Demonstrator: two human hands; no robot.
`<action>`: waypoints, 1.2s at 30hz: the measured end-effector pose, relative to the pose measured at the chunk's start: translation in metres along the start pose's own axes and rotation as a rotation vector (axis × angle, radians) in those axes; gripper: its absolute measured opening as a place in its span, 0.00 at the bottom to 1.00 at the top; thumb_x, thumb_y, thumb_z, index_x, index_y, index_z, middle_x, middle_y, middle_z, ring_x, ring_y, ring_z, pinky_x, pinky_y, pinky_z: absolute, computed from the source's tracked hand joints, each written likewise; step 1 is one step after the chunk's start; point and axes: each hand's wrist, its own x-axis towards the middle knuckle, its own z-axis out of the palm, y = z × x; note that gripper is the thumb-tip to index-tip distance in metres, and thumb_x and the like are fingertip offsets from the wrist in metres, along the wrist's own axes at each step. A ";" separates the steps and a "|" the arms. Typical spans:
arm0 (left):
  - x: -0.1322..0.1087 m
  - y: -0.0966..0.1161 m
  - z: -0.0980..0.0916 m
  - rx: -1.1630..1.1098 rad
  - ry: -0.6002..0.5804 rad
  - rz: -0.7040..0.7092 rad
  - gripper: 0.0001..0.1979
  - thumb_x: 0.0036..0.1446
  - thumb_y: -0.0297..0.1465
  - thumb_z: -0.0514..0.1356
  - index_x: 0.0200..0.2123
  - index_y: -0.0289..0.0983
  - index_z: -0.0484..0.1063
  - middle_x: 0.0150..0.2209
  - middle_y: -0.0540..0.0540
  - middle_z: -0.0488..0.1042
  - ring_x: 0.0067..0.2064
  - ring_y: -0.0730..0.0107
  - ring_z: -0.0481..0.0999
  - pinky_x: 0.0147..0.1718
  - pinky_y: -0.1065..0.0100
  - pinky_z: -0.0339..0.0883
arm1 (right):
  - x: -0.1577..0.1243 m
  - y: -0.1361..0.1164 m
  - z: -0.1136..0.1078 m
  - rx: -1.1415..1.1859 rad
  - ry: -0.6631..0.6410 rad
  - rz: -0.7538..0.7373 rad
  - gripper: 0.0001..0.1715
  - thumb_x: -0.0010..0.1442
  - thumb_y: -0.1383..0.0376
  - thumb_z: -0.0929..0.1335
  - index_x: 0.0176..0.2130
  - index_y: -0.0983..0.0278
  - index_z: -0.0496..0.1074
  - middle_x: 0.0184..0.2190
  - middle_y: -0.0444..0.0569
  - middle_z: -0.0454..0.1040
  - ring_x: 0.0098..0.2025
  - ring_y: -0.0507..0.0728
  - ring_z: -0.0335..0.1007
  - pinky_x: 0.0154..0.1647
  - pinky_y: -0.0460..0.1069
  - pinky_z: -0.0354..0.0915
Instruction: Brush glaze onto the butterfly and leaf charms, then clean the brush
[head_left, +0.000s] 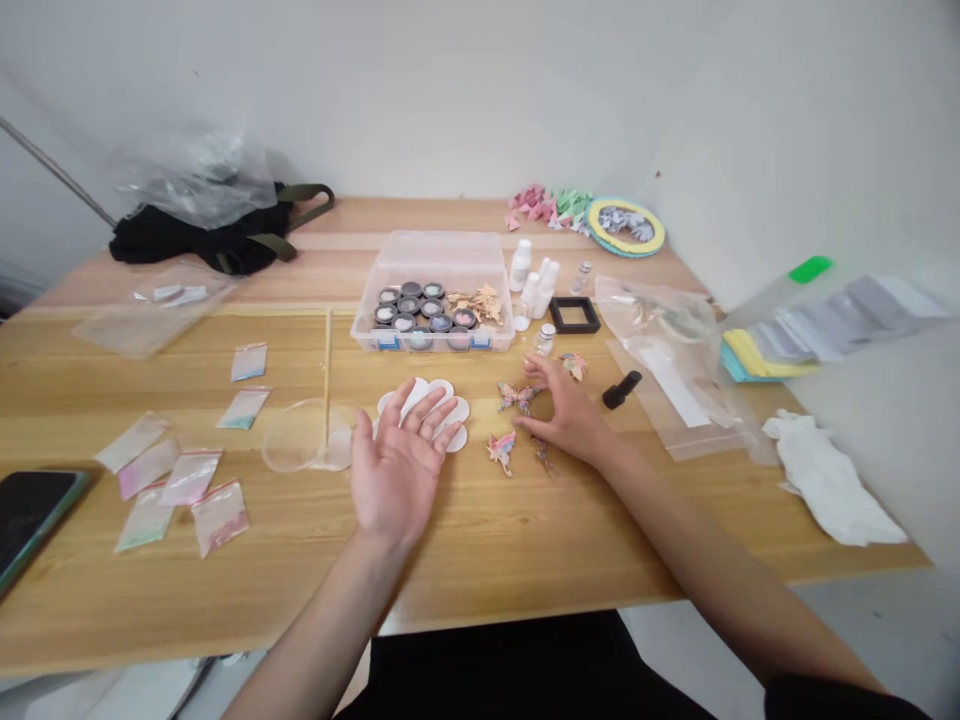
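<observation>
My left hand (401, 460) is held palm up with fingers spread, empty, just above a white flower-shaped mould (450, 405) on the wooden table (525, 540). My right hand (566, 410) lies palm down on the table, fingers stretched out among small colourful butterfly pieces: one butterfly (516, 397) at its fingertips, another butterfly (501, 449) nearer me, a third butterfly (574, 365) just beyond the hand. It holds nothing that I can see.
A clear box (435, 262) of small round pots stands behind the hands. Small white bottles (534, 280), a black square frame (574, 315) and a black cap (622, 389) lie right of it. Little powder bags (187, 478), a phone (30, 510), plastic bags (675, 340), a white cloth (832, 480).
</observation>
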 end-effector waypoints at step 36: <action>-0.003 0.000 -0.001 0.007 0.016 -0.012 0.28 0.65 0.50 0.42 0.45 0.38 0.74 0.46 0.37 0.78 0.48 0.58 0.79 0.43 0.61 0.72 | -0.005 -0.040 0.008 -0.403 -0.002 0.315 0.39 0.57 0.70 0.62 0.66 0.68 0.53 0.43 0.56 0.76 0.45 0.62 0.73 0.45 0.55 0.68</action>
